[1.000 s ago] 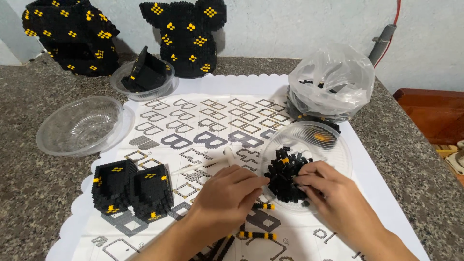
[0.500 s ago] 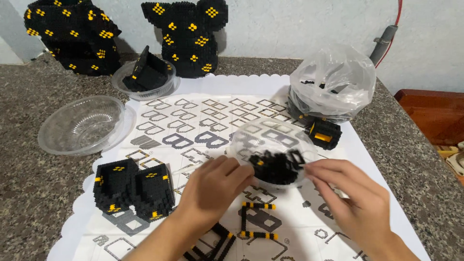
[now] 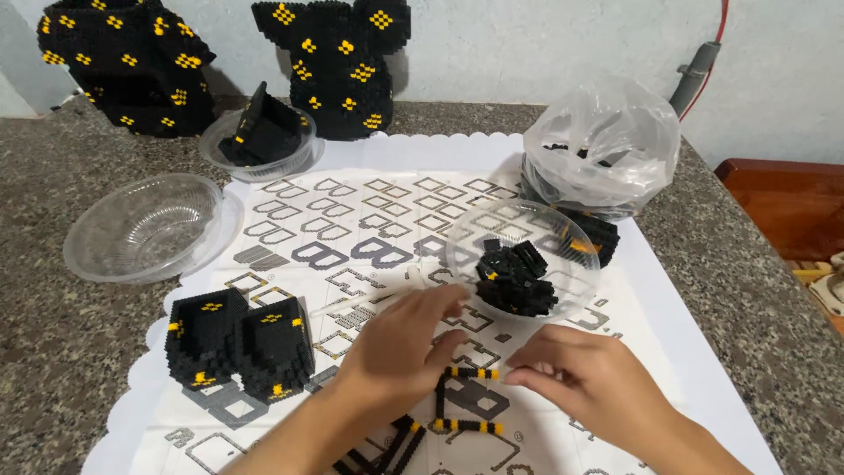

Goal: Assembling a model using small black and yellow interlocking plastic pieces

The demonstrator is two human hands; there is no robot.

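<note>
Both hands sit low over the printed plan sheet (image 3: 369, 202), right on top of a thin black and yellow brick frame (image 3: 464, 400) lying flat on the paper. The left hand (image 3: 400, 339) has its fingers curled down near the frame's upper bar, grip mostly closed, and a pale thin stick (image 3: 352, 301) pokes out past its fingertips, though I can't tell if it's actually holding that or just lying over it. The right hand (image 3: 585, 378) has fingers pinched together, tips touching the right end of the same bar, looks like it's steadying it so the strip stays lined up on the outline underneath.

The clear dish of loose black bricks (image 3: 519, 277) is parked just above the hands, close enough to grab from without shifting. The 2 black block towers (image 3: 237, 343) stand together left of the left wrist, off the working patch. The empty clear bowl (image 3: 145, 224) hangs half off the sheet's left edge, and another bowl with a black built piece (image 3: 259, 132) sits at the back with the 2 big black and yellow models (image 3: 334, 62). A plastic bag of bricks (image 3: 607, 145) crowds the right rear.

Open room is mostly the middle of the sheet and the speckled stone surface (image 3: 747, 290) on the right, which drops off near a wooden edge
</note>
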